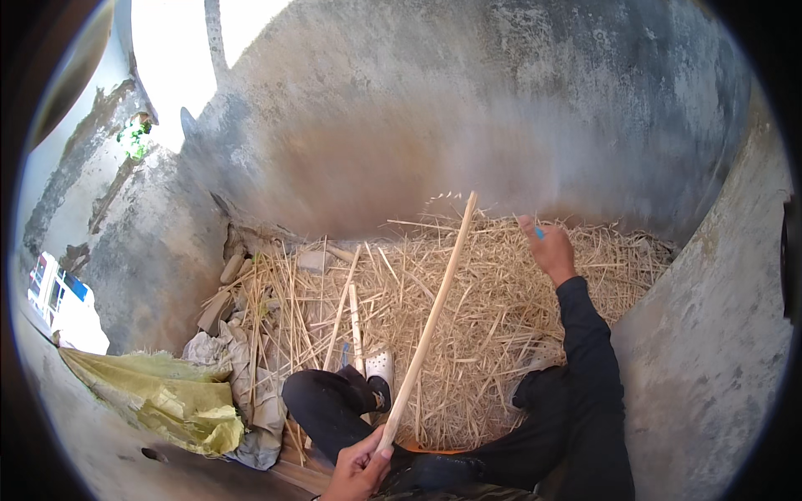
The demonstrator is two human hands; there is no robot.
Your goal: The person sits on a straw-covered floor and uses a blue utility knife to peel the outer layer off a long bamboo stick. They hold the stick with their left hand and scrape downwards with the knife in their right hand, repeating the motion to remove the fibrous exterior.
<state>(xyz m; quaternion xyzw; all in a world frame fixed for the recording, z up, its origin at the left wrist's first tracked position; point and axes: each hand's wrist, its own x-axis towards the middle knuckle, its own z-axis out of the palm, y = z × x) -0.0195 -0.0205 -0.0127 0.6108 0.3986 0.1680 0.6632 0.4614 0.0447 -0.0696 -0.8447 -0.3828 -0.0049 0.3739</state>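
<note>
My left hand (357,469) is closed round the lower end of a long pale wooden strip (436,313), which looks like split bamboo. The strip slants up and away to the right, its far end raised before the wall. A thin curly shaving (444,197) shows beside that far end. To the right of the strip and apart from it, my right hand (551,250) is stretched forward with its fingers curled and thumb raised. A small bit of blue shows at its fingers; what it grips is too hidden to name.
Shavings (484,351) cover the floor between my legs, with loose strips (344,305) to the left. A white clog (380,369) is on one foot. Concrete walls (501,108) stand ahead and at both sides. A yellow-green sack (167,397) lies at left near a white bag (67,305).
</note>
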